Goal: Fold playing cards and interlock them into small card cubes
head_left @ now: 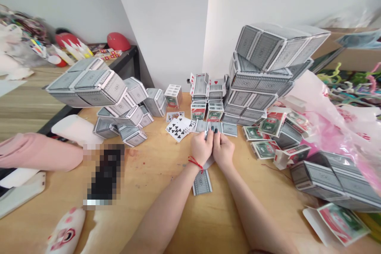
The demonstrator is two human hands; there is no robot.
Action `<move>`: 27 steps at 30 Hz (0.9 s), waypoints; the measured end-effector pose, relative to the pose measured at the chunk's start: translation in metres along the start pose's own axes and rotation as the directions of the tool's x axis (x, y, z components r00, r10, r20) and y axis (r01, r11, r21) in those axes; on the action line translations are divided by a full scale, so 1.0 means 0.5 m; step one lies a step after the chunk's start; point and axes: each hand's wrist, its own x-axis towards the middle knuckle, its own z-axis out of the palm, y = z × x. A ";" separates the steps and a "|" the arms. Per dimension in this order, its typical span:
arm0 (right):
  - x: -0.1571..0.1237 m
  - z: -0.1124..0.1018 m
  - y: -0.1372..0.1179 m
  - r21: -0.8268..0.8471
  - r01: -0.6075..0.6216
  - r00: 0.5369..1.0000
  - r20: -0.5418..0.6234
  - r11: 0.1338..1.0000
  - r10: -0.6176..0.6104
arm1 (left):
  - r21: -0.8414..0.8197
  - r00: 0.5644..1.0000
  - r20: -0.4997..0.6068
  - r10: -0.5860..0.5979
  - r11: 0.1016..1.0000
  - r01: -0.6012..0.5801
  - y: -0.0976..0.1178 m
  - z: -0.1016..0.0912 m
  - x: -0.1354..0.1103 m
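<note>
My left hand (202, 147), with a red string bracelet at its wrist, and my right hand (223, 149) are pressed close together at the table's middle. Both are closed, thumbs side by side, around a playing card (209, 162); only a pale part shows below the palms. A card (202, 183) lies face down just under my wrists. Beyond my fingertips is a row of face-down cards (230, 129). Face-up club cards (179, 128) are fanned out to the left. Card boxes (215, 110) stand behind the row, with patterned card blocks above them.
A tall, uneven stack of card-covered blocks (256, 75) rises at the right. Another stack (89, 83) leans at the left. Opened card boxes (264, 149) and more blocks (333, 178) lie on the right. A pixelated dark object (105, 172) lies at the left.
</note>
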 end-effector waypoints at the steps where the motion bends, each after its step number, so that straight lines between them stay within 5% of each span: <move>1: 0.000 0.000 0.000 -0.002 -0.003 1.000 -0.002 1.000 0.003 | 0.008 1.000 -0.006 0.009 1.000 -0.009 0.000 0.000 -0.001; 8: 0.006 0.002 0.007 0.000 -0.014 1.000 0.010 1.000 0.014 | 0.103 0.997 -0.038 0.063 0.993 -0.059 -0.005 0.001 -0.004; 21: 0.006 0.003 0.015 -0.211 0.073 0.996 -0.029 0.975 -0.081 | 0.299 0.990 0.130 0.046 0.951 -0.083 -0.009 -0.006 0.006; 27: 0.015 -0.004 0.023 -0.208 0.011 0.996 -0.088 0.978 -0.030 | 0.253 0.968 0.239 0.071 0.958 -0.133 -0.006 -0.007 0.002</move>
